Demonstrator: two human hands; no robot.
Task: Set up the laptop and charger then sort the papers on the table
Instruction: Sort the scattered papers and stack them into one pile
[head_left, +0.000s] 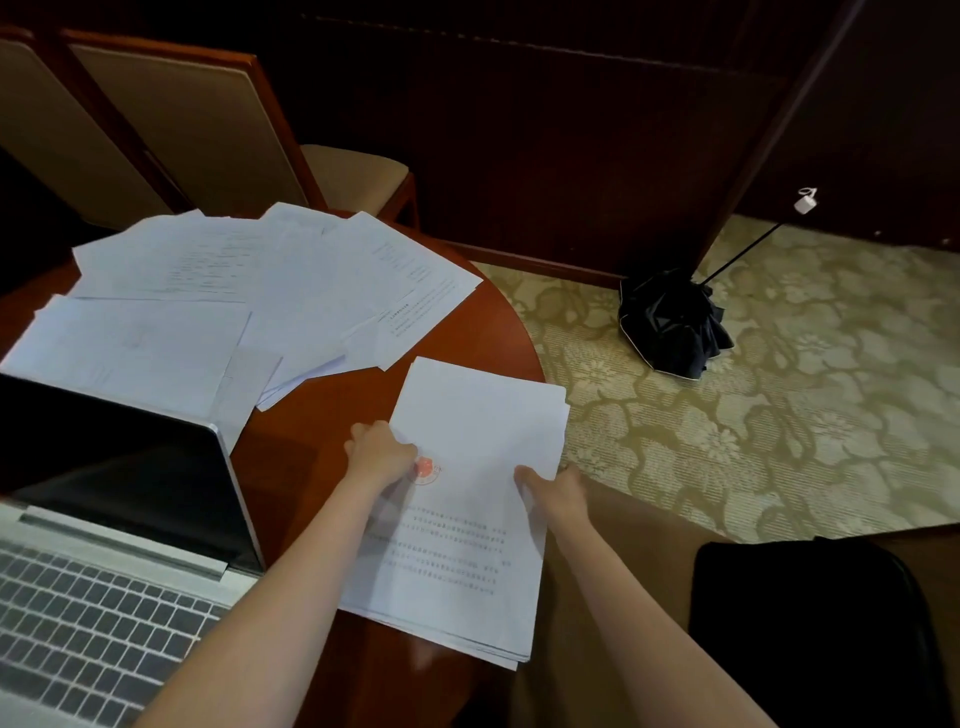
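White papers; red-brown table; floral carpet.

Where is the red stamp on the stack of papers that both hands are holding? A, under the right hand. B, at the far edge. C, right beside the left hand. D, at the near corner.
C: the red stamp shows on the top sheet of the stack of papers right beside the left hand, while the right hand grips the opposite edge.

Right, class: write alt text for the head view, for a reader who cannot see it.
A left hand and a right hand hold a stack of papers by its sides at the edge of a round wooden table. Loose papers lie fanned beyond an open laptop.
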